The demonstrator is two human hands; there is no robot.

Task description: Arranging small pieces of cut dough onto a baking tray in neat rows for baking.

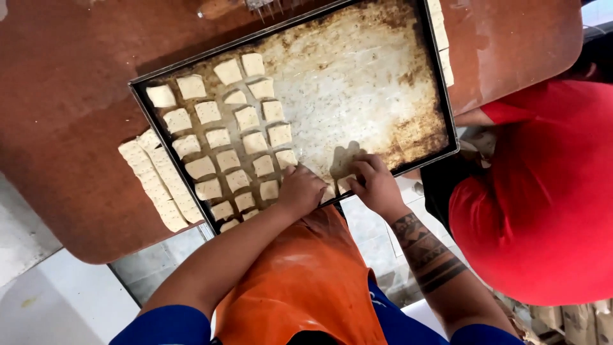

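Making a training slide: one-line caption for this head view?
Both hands, left hand and right hand, set square dough pieces on a worn baking tray.

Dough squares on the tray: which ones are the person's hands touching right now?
The dough squares at the tray's near edge, between the left hand and right hand. The other squares lie untouched in rows further left.

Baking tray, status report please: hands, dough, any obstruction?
Left hand and right hand both pressed on pale square dough pieces at near edge of stained metal baking tray. Person in red shirt close at right.
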